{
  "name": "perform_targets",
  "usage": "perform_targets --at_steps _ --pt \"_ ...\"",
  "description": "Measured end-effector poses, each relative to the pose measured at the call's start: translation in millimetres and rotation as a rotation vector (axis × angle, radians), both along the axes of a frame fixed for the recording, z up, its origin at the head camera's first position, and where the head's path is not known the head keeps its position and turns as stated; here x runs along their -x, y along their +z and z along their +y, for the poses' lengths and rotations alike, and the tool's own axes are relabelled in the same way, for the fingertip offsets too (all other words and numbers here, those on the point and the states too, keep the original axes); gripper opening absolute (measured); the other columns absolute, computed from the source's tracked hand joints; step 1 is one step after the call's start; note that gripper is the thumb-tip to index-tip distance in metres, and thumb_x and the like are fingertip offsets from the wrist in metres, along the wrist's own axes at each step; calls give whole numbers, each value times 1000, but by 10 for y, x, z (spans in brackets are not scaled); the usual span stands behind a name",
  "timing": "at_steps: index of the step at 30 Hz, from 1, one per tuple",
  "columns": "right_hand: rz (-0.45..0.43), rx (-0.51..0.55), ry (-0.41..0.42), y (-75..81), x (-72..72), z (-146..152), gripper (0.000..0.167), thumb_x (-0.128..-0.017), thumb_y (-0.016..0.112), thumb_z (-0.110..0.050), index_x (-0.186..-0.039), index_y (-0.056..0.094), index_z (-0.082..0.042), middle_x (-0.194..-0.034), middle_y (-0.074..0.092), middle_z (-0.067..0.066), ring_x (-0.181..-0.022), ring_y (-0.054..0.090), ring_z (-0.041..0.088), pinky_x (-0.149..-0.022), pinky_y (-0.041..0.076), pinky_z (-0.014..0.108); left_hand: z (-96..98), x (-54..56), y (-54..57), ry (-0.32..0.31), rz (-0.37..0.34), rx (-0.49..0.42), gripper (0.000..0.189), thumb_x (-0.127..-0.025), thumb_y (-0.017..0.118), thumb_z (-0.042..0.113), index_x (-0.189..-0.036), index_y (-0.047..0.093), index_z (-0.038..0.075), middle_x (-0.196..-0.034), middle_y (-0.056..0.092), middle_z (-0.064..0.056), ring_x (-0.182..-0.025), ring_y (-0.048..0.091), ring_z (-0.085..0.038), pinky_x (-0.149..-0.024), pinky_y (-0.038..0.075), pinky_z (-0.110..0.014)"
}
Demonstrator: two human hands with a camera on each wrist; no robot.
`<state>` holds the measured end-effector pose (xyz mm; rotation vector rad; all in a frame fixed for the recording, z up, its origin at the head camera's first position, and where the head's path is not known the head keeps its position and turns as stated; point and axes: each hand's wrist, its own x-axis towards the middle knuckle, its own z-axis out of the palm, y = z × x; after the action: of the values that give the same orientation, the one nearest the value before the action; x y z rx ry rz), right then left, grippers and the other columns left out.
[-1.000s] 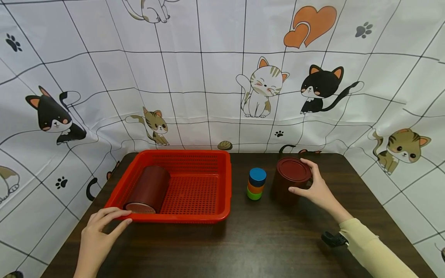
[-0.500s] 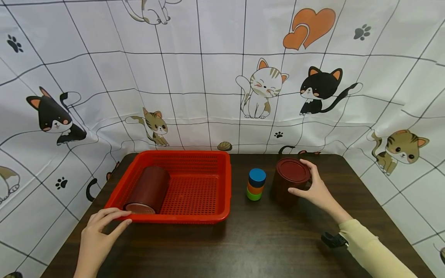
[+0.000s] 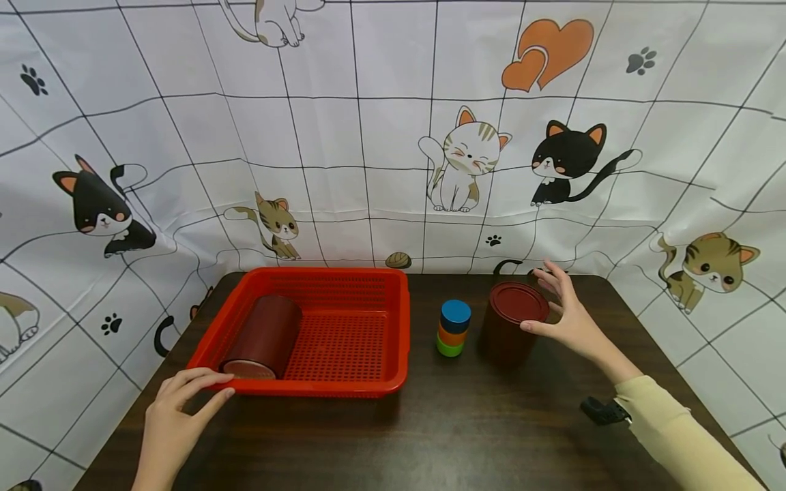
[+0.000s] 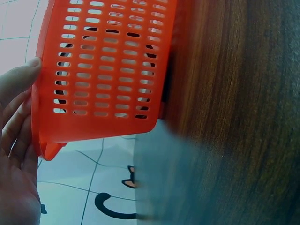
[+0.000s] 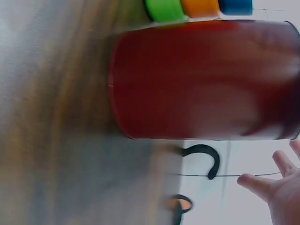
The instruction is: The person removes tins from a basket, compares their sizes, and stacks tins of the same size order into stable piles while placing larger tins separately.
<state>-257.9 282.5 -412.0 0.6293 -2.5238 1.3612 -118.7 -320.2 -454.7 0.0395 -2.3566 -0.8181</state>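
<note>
My left hand (image 3: 175, 416) pinches the rim of a red plastic basket (image 3: 393, 341) at its near left corner. In the left wrist view the thumb and fingers (image 4: 21, 133) lie on either side of that rim. Inside the basket a dark red canister (image 3: 264, 337) lies on its side, its round end toward me. A second dark red canister (image 3: 512, 327) stands upright on the table, lid on top. Just to its right, my right hand (image 3: 574, 324) has its fingers spread. The right wrist view shows those fingers (image 5: 258, 185) apart from the canister wall.
Between basket and upright canister stands a small stack of blue, orange and green cylinders (image 3: 454, 329). The dark wooden table (image 3: 454, 423) backs onto a white sheet (image 3: 393, 136) printed with cats, which also hangs at both sides.
My right hand has let go of the upright canister, its fingers lifting and spreading to the right. The left hand stays on the basket rim.
</note>
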Motion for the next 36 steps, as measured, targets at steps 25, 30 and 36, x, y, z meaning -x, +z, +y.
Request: perform_targets --at_steps 25,30,36 --pt "130 -219 183 868 377 -640 106 -74 87 -19 -156 21 -34 -161 33 4 -146 35 31 -112 31 65 0 -4 -10 11 -9 1 34 -69 89 10 -96 78 28 -100 65 8 -95 39 11 -80 34 -20" --pt "156 -297 249 970 428 -845 107 -74 88 -29 -157 21 -30 -162 31 0 -147 34 28 -115 31 60 -12 4 -17 3 8 4 35 -69 89 9 -96 78 28 -100 64 8 -95 39 12 -81 34 -19" --pt "185 -373 303 1103 451 -1081 104 -76 85 -38 -158 22 -28 -163 27 -4 -146 34 26 -115 31 58 -26 20 -35 -15 34 11 36 -68 89 7 -96 78 28 -100 63 11 -95 39 12 -80 34 -18"
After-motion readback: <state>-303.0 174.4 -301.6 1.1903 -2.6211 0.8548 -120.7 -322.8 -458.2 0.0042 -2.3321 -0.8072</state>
